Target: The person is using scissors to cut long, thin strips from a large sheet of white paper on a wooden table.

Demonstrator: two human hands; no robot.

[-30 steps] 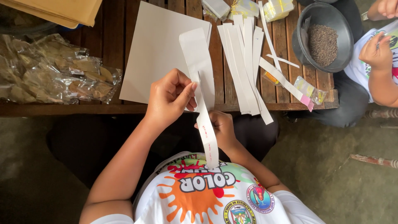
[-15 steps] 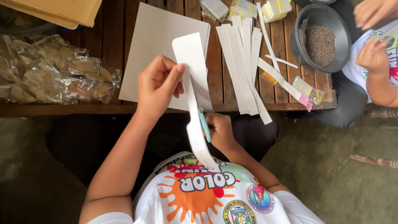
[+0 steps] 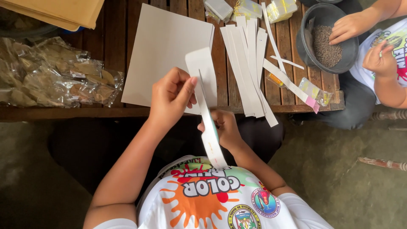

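Holding a white paper piece [image 3: 202, 80] near the centre of the frame, the person's left hand [image 3: 171, 97] has its grip pinching the paper's left edge, thumb on top. The paper is partly cut lengthwise, and a narrow strip [image 3: 210, 140] hangs from it toward the lower centre, over the printed shirt [image 3: 212, 199]. The right hand [image 3: 224, 127], just below and right of the left, has its grip closed around scissors [image 3: 214, 127], of which only a sliver of green handle shows beside the strip; the blades cannot be made out clearly.

Behind the hands, a wooden slatted surface [image 3: 114, 46] fills the upper part of the frame. A large pale sheet [image 3: 163, 51] lies flat on it, upper centre. Just right of it lies a row of cut white strips [image 3: 248, 63], overlapping and reaching past the near edge of the surface. Clear bags of dried leaves [image 3: 55, 80] rest at the left, and tan folders [image 3: 63, 12] sit in the upper left corner.

At the upper right, another person's hand [image 3: 347, 27] rests on the rim of a dark bowl [image 3: 352, 51] of small dark seeds [image 3: 326, 44].
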